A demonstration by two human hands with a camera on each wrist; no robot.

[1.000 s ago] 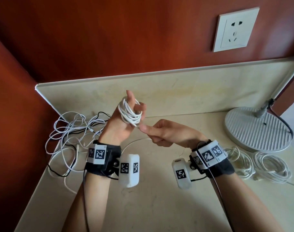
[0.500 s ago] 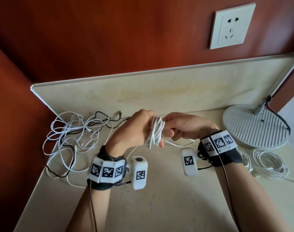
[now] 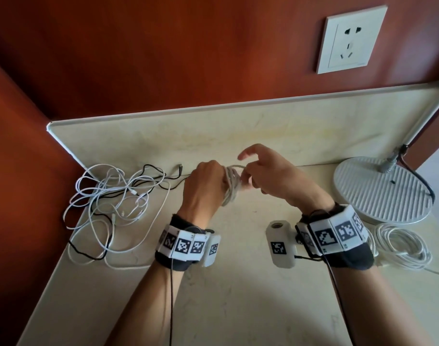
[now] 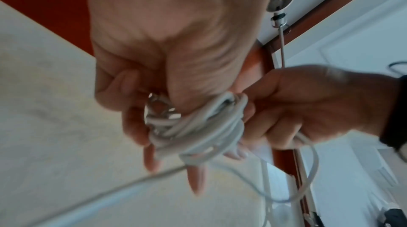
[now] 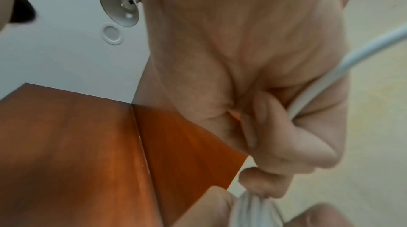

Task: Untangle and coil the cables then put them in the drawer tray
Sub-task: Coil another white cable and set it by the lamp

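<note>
Rotated knuckles-up since a second ago, the left hand [image 3: 205, 187] now hovers above the surface [image 3: 238, 283], its fingers [image 4: 152, 152] wrapped by the white cable coil [image 3: 232, 188]. Beside it, touching the coil, the right hand [image 3: 276, 176] pinches the cable's loose strand, index finger lifted. Farther left lies the tangled cables [image 3: 113, 201]; at right, a coiled white cable [image 3: 403, 243] beside the lamp base [image 3: 380, 188].

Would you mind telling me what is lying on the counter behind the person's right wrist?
Coiled white cables lie there, in front of the round lamp base. The right wristband covers the coils' left part, so I cannot tell how many there are.
</note>
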